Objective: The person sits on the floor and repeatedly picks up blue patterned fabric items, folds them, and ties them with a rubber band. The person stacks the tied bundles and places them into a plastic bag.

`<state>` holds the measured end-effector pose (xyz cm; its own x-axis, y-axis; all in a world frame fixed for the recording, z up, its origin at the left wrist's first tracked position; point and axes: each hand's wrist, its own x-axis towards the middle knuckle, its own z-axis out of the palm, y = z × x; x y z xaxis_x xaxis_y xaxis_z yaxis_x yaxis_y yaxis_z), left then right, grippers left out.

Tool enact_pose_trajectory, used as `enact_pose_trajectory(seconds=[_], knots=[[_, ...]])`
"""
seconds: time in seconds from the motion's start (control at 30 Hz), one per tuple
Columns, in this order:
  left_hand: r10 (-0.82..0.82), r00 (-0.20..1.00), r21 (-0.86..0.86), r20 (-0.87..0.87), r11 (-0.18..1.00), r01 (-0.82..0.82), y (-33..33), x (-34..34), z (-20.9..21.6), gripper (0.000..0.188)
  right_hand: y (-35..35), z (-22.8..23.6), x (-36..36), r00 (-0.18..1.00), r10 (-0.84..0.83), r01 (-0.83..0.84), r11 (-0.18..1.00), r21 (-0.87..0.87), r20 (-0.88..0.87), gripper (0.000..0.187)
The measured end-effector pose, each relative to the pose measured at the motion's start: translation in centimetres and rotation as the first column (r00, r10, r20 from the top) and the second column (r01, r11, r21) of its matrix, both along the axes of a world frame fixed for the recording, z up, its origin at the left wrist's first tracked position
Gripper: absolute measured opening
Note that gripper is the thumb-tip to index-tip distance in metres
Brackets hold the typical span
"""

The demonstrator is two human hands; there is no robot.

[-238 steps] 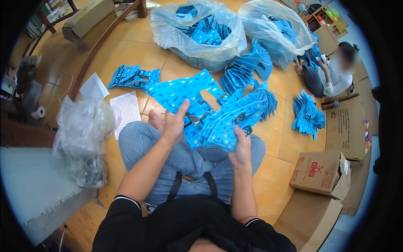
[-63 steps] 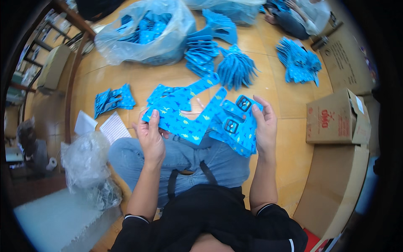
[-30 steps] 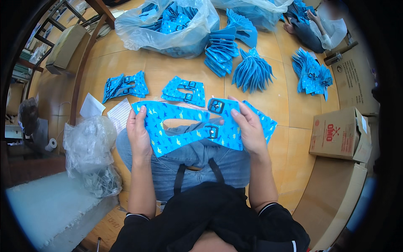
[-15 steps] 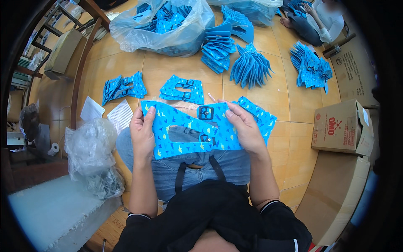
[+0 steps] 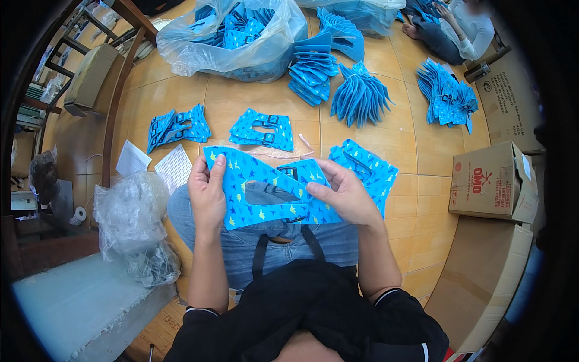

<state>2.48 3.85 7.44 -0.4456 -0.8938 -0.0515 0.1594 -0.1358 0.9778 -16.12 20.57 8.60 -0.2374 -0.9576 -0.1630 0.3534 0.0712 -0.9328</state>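
Above my lap I hold a blue printed panel (image 5: pixel 241 208) with a cut-out opening and black buckles, its pattern in yellow and dark blue. My left hand (image 5: pixel 208 190) pinches its left edge, thumb on top. At the right end, my right hand (image 5: pixel 347 193) grips the panel with the thumb over its front and the fingers behind. The two ends overlap under that thumb, and the buckles are partly covered. Just beyond my right hand another blue panel (image 5: pixel 377 172) lies on the floor.
Two small piles of buckled panels, a left pile (image 5: pixel 178 127) and a middle pile (image 5: pixel 262 128), lie ahead. Farther off are fanned blue stacks (image 5: pixel 360 96) and a full plastic bag (image 5: pixel 181 51). Cardboard boxes (image 5: pixel 485 181) stand right; crumpled plastic (image 5: pixel 129 205) lies left. Another person (image 5: pixel 452 30) sits far right.
My right hand has shifted inward, bringing the panel's right end under the left part, so the buckles are more covered. The left hand has barely moved.
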Motion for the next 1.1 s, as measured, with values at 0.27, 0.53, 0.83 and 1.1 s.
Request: enact_pose_trajectory(seconds=[0.27,0.53,0.83,1.1], knots=[[0.007,0.997,-0.049,0.073,0.999,-0.003,0.2,0.6,-0.6,0.014,0.0,0.2,0.1,0.999,0.028,-0.029,0.998,0.049,0.024,0.047],[0.324,0.831,-0.652,0.451,0.756,0.058,0.9,0.1,0.9,0.045,0.0,0.1,0.0,0.995,0.077,-0.07,0.993,0.092,-0.067,0.041],[-0.479,0.708,-0.248,0.519,0.708,0.662,2.9,-0.6,3.0,0.048,-0.3,0.1,0.6,0.947,0.093,-0.081,0.995,0.052,-0.308,0.04],[0.126,0.987,0.089,-0.099,0.989,-0.118,1.6,-1.7,-0.4,0.019,-1.2,-0.6,0.1,0.916,-0.344,0.337,0.939,-0.07,-0.206,0.062]])
